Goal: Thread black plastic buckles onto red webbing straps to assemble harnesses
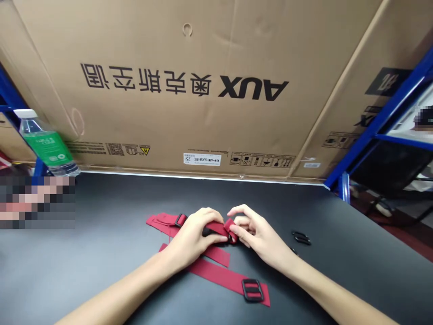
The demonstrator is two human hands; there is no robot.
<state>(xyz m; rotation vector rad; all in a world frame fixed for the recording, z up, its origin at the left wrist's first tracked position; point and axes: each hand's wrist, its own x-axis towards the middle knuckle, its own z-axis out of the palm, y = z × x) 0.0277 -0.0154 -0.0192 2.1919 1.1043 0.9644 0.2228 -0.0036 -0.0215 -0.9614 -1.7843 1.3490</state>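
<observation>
Red webbing straps lie on the dark table, partly under my hands. My left hand point(194, 234) is closed on a red strap, its thumb along a black part beneath the webbing. Between the thumb and fingers of my right hand point(255, 230) is the short folded end point(231, 228) of this strap, next to the black part. A black slide buckle point(180, 220) sits on the strap to the left. Nearer to me, another red strap point(219, 274) runs to the lower right and passes through a larger black buckle point(252, 290).
Loose black buckles point(301, 238) lie right of my right hand, one partly hidden by my wrist. A large cardboard box point(203, 122) stands behind the dark table point(111, 203). At the left are a water bottle point(49, 144) and a blurred patch. Blue metal posts point(382, 117) flank the box.
</observation>
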